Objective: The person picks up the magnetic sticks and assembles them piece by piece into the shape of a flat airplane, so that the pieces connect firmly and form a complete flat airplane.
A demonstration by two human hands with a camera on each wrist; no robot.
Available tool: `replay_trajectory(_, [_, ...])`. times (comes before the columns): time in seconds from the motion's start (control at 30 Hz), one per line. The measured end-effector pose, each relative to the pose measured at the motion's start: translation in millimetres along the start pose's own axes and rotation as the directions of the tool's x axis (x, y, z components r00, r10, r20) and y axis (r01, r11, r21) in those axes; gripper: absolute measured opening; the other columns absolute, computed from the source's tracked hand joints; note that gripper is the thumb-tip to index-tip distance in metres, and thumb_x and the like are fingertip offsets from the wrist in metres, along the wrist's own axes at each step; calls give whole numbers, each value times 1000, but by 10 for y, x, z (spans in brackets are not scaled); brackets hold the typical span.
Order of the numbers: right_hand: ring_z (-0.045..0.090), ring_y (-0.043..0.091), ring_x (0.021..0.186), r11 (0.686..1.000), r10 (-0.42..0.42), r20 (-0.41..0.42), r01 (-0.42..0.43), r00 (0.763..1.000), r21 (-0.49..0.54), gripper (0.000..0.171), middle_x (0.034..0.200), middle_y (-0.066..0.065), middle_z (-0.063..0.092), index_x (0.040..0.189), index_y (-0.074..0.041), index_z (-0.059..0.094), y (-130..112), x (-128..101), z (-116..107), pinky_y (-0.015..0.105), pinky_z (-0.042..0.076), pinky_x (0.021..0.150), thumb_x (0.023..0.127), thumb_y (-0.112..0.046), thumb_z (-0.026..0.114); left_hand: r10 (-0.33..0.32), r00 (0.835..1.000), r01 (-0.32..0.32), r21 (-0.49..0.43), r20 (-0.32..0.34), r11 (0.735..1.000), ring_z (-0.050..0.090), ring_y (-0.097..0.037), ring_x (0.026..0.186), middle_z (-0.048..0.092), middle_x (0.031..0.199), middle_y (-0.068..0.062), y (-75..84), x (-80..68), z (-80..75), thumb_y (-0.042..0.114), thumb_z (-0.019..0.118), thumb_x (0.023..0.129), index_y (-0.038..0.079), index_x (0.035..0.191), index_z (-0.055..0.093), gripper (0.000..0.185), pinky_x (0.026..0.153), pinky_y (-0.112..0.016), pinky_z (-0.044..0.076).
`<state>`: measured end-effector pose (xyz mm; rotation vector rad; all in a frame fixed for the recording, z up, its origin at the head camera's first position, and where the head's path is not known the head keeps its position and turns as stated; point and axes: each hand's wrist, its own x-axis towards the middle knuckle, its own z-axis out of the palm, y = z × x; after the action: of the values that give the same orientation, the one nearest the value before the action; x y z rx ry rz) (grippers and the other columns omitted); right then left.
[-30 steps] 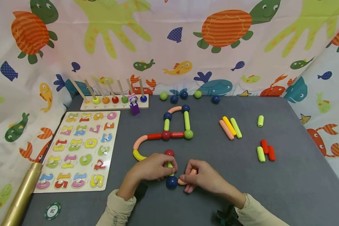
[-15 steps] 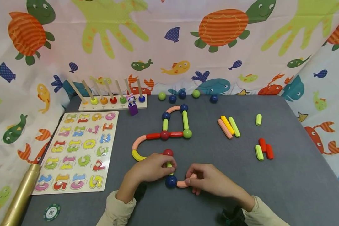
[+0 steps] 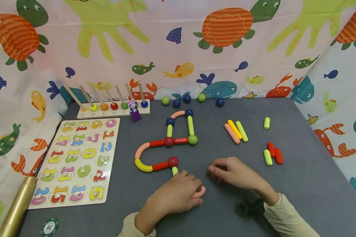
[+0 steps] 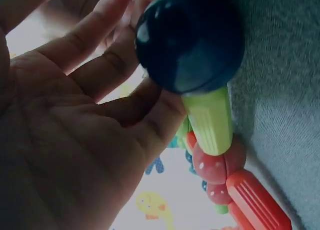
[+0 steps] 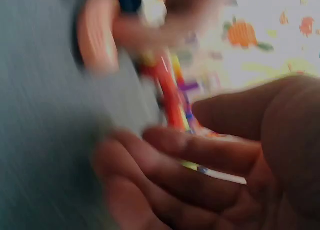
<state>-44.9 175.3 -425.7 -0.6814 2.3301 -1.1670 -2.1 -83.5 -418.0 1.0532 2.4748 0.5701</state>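
Behind the table point(image 3: 225, 217) a printed curtain point(image 3: 178, 42) is hung; on the table's left part the number board point(image 3: 83, 180) is laid flat; right of it the chain point(image 3: 168, 142) is laid out, sticks, curves and balls being joined, with a closed loop at the far end and a peach and yellow bend on the left; at the back left the rack point(image 3: 106, 115) is placed, its pegs leaned back in view; at the left edge the gold tube point(image 3: 16, 207) is seen.

The near end of the chain is covered by the left hand point(image 3: 178, 191), its fingers bent and the peach arc point(image 3: 198, 194) pinched between finger and thumb; the right hand point(image 3: 235, 172) is held to the right, apart from the chain, its fingers loosely curled; by the left palm the blue ball point(image 4: 190, 44) is shown, joined to the green stick point(image 4: 210, 120).

Well right of the loop three sticks point(image 3: 234, 129) are set side by side; farther right two red sticks point(image 3: 278, 156) are placed by a green one, with another beyond; the purple figure point(image 3: 134, 116) is stood before the rack; the chip point(image 3: 49, 227) is laid near left; five loose balls point(image 3: 176, 103) are scattered along the curtain's foot.
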Motion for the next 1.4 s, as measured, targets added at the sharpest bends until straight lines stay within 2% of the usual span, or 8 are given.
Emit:
replay_trajectory(0.07, [59,12,64,986,6,-165,-33,986,-163,18,77,-4,65,100,-9,75,59,37,-164,31,49,58,109,-21,65,-36,999,36,41,3,998,50,-14,89,58,88,10,46,17,19,37,81,98,17,106,68,25,86,-34,46])
replay_trajectory(0.2, [51,16,58,902,30,-418,-205,908,-380,16,69,-1,57,105,0,74,195,160,-412,33,43,53,105,-15,69,-59,998,60,124,-10,991,48,-15,87,58,86,8,99,25,54,37,81,98,18,105,67,25,87,-35,46])
replay_trajectory(0.33, [52,23,58,831,102,-491,-346,865,-437,25,67,6,51,112,5,69,315,314,-505,36,42,50,103,-18,70,-48,999,49,153,-13,987,43,-13,84,52,80,11,118,17,76,35,80,99,22,95,66,20,82,-32,41])
replay_trajectory(0.5, [53,29,59,793,76,-527,-372,846,-482,23,69,9,48,103,3,61,383,398,-477,41,43,50,102,-17,71,-40,999,38,157,11,987,41,-11,86,47,80,11,123,16,72,35,78,100,23,91,64,21,83,-30,38])
replay_trajectory(0.73, [55,29,65,813,-17,-530,-297,848,-501,19,76,10,54,104,3,64,366,483,-478,45,47,55,102,-15,70,-64,997,54,199,46,979,46,-12,95,54,89,11,137,13,57,39,83,95,21,100,70,23,98,-35,44])
replay_trajectory(0.97, [61,45,106,899,-101,-500,-137,860,-416,28,115,28,65,124,9,69,260,969,-673,60,49,93,104,-12,67,-48,997,34,242,53,970,48,-12,99,53,86,10,105,22,85,41,82,96,22,83,64,29,104,-33,42])
replay_trajectory(1.2, [41,60,136,866,-28,-493,-225,869,-447,42,148,38,47,144,6,61,326,1439,-1056,74,30,111,104,-9,62,-2,999,-8,233,43,972,47,-9,95,55,86,11,44,46,114,41,82,96,24,78,62,32,96,-27,42])
replay_trajectory(1.4, [48,55,126,843,2,-372,-202,928,-498,31,130,38,57,126,12,69,479,1537,-1187,67,35,112,99,1,58,-4,1000,-3,299,22,954,50,-9,100,59,91,11,70,11,111,41,79,97,22,86,70,23,101,-25,41])
